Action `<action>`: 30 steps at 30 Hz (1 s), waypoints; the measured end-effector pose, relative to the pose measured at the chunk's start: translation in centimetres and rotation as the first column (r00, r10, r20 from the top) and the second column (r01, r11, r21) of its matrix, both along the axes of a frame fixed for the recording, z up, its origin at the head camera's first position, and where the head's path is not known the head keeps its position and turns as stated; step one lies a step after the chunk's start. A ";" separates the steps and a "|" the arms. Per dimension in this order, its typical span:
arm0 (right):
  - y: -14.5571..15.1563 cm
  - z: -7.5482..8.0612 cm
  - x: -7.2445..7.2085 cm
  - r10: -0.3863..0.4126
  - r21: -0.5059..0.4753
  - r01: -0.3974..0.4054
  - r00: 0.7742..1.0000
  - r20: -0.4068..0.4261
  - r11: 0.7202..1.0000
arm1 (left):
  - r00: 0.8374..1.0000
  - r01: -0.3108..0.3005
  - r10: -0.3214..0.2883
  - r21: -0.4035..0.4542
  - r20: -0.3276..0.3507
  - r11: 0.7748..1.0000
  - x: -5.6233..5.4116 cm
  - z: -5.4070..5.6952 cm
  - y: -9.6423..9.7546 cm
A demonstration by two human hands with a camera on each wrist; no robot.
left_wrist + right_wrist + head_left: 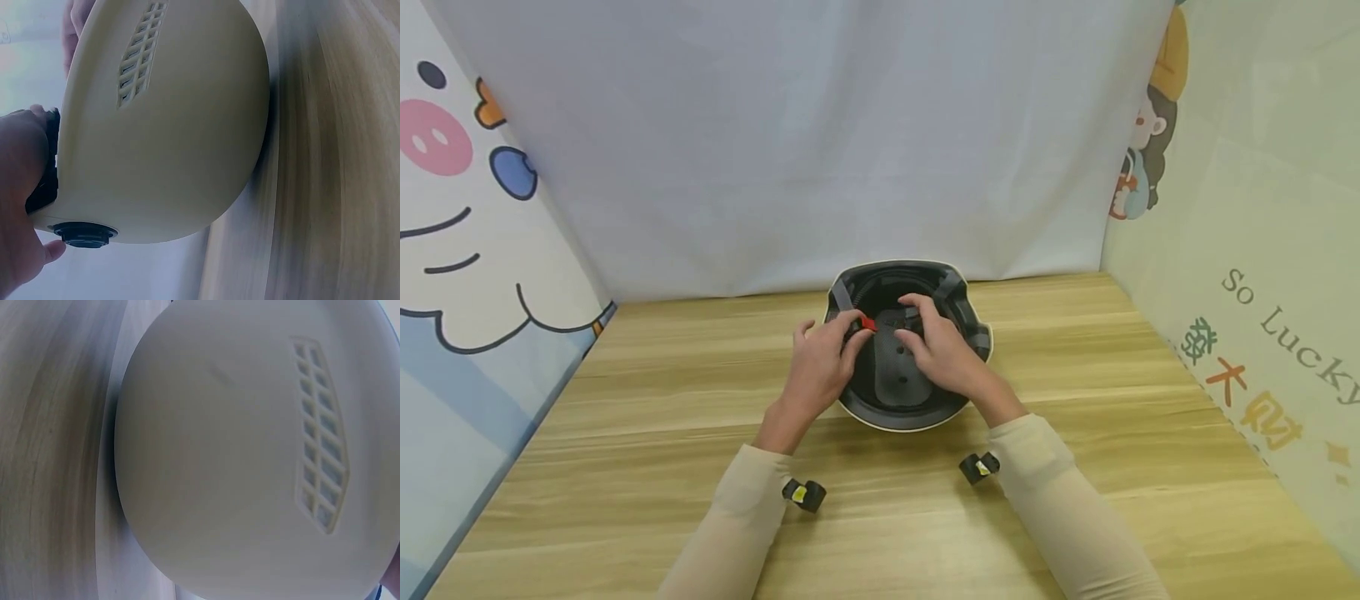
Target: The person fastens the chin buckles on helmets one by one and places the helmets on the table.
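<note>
A cream helmet (906, 421) lies upside down on the table, its black padded inside facing up. In the head view my left hand (820, 362) is at the helmet's left rim, thumb and fingers pinching a red buckle (868, 322) on the chin strap. Across from it, my right hand (947, 354) reaches over the right rim and holds a dark strap end (912, 313) between thumb and fingers. A small gap separates the two hands. Both wrist views are mostly filled by the helmet's outer shell (181, 144), with slotted vents (322, 437) along its sides.
The wood-grain table (662, 400) runs back to a pale curtain (820, 150). Printed panels with cartoon figures stand at left (452, 208) and right (1247, 250). Small black wrist cameras hang by each sleeve, the left camera (805, 495) and right camera (979, 468).
</note>
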State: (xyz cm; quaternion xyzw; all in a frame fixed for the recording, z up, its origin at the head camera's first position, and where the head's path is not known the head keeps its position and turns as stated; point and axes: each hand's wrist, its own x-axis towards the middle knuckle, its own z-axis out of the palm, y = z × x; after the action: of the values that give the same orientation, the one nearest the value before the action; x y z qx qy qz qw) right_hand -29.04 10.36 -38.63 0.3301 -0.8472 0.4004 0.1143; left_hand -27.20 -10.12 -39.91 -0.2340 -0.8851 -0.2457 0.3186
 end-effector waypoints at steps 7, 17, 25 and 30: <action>-0.1 0.0 0.0 0.036 0.053 -0.039 0.998 0.055 0.998 | 1.000 -0.006 0.006 0.008 -0.001 1.000 0.1 0.0 0.1; -0.2 0.0 0.0 0.110 0.059 -0.111 0.994 0.021 0.992 | 1.000 -0.026 0.026 0.017 0.016 1.000 0.1 0.0 0.3; -0.3 0.0 0.1 0.146 0.030 -0.145 0.989 -0.014 0.989 | 1.000 -0.022 0.022 0.023 -0.013 0.999 0.1 0.0 0.3; -0.3 -0.1 0.1 0.140 0.021 -0.140 0.990 -0.012 0.990 | 1.000 -0.024 0.024 0.029 -0.008 0.999 0.0 0.0 0.3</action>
State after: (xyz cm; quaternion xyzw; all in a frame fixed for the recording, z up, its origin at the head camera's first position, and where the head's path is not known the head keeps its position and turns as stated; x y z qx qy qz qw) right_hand -28.93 10.05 -38.69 0.3927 -0.8251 0.3966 0.0883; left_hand -27.16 -9.80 -39.90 -0.2199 -0.8828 -0.2535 0.3286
